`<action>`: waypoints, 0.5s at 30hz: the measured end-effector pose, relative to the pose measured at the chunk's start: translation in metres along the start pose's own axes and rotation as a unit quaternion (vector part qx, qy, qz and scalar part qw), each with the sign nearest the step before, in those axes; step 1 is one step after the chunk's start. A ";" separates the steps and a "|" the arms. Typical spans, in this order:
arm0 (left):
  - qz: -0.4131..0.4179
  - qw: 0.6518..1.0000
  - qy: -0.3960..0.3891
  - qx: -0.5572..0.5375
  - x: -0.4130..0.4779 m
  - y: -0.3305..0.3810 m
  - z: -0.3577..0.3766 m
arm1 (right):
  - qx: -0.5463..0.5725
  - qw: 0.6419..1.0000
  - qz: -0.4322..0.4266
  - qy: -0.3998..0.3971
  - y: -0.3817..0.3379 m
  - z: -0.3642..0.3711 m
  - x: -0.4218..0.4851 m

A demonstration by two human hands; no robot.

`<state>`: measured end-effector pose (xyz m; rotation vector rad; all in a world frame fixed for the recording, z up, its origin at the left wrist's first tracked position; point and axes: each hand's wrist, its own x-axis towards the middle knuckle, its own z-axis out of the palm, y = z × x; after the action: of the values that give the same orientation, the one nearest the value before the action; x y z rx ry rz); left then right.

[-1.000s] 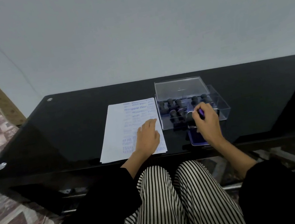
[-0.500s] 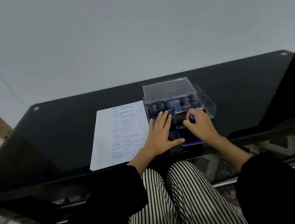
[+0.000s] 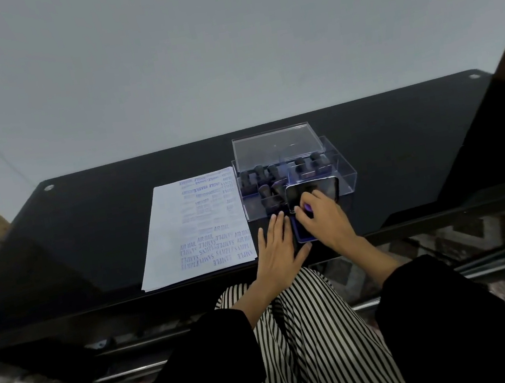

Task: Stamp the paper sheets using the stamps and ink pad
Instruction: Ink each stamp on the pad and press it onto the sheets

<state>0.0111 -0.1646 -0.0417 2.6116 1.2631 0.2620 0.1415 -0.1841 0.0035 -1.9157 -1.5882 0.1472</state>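
A white paper sheet [image 3: 197, 227] covered with blue stamped words lies on the black glass table [image 3: 99, 223]. To its right stands a clear plastic box [image 3: 345, 172] with several dark stamps [image 3: 261, 173] in it. In front of the box is the blue ink pad [image 3: 301, 233], its dark lid [image 3: 327, 188] tilted up. My right hand [image 3: 326, 222] pinches a small stamp with a purple end [image 3: 308, 207] over the pad. My left hand [image 3: 275, 247] rests flat on the table between the paper and the pad, fingers straight.
The box's clear lid [image 3: 273, 146] lies behind it. A dark panel [image 3: 484, 149] leans at the table's right side. The table's near edge runs just below my hands, with my striped trousers [image 3: 301, 333] under it.
My left hand has left the paper and moved right to lie beside the ink pad. My right hand has kept the stamp and come down over the pad.
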 end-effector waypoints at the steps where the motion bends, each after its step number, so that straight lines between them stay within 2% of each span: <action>1: -0.004 1.000 -0.002 0.007 0.001 0.001 0.001 | -0.002 1.000 -0.007 0.011 0.001 0.002 -0.001; 7: -0.016 0.999 0.003 0.035 0.000 0.005 0.001 | -0.009 0.996 -0.011 0.087 0.005 0.016 -0.005; 12: -0.020 0.998 -0.001 0.063 0.000 0.005 0.003 | 0.034 0.978 -0.076 0.193 0.009 0.031 -0.024; 15: -0.021 0.998 0.003 0.065 0.000 0.004 0.004 | 0.039 0.973 -0.092 0.210 0.012 0.033 -0.024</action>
<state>0.0155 -0.1672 -0.0447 2.6905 1.3779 0.1854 0.1298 -0.1933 -0.0360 -1.5976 -1.4346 -0.2550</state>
